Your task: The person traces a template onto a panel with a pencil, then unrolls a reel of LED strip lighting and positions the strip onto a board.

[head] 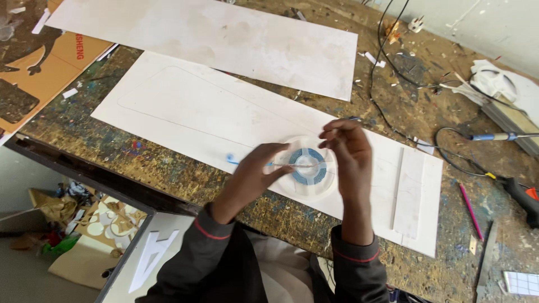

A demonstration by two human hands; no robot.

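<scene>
On the white board (185, 106), both hands (303, 163) pinch a thin strip (292, 165) over a tape roll (307, 166), black cable (387, 112) nearby.

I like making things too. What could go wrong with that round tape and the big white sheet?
The tape roll rests on the white sheet while both hands, left hand and right hand, stretch a strip across it. The strip might stick crooked or fold onto itself. The sheet's near edge lies close to the table edge, so a hard pull could perhaps shift it.
</scene>
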